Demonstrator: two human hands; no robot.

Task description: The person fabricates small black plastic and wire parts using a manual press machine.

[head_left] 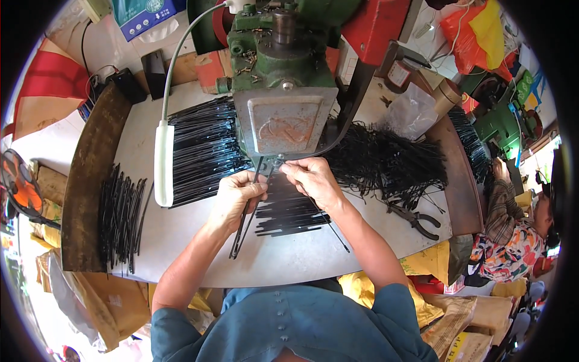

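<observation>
My left hand (pixel 240 198) is closed round a couple of thin black metal rods (pixel 240 235), which slant down toward the table's front edge. Just right of it, my right hand (pixel 315 182) pinches another thin black rod (pixel 330 226) that runs out below the palm. Both hands meet right under the grey front plate (pixel 286 123) of a green press (pixel 253 72); the fingertips sit by its tool, where the rod ends are hard to make out. Beneath my hands lies a row of black rods (pixel 289 208) on the pale tabletop (pixel 199 241).
Stacked rods (pixel 202 151) lie left of the press, with a smaller bundle (pixel 122 220) by the curved rim. A tangled heap (pixel 386 158) and pliers (pixel 416 221) are at right. A white lamp (pixel 164 166) hangs low. Another person (pixel 509 241) works at far right.
</observation>
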